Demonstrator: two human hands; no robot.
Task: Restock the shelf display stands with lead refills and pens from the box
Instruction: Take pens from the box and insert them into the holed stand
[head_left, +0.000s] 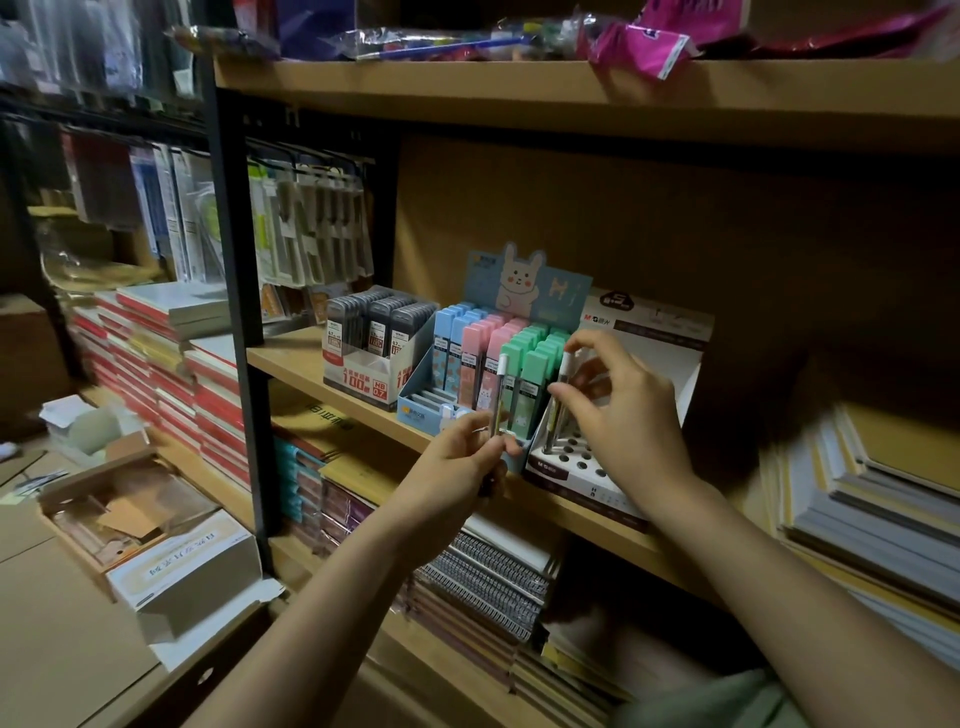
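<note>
Pen (559, 400) pinched upright, right hand (623, 410) raised

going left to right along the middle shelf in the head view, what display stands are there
white cardboard stand of dark grey lead refill cases → blue rabbit-topped stand of blue, pink and green refill cases → white pen stand with round holes

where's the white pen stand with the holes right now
In the head view the white pen stand sits on the middle shelf, right of centre, just right of the pastel lead refill display, under the right hand.
</note>
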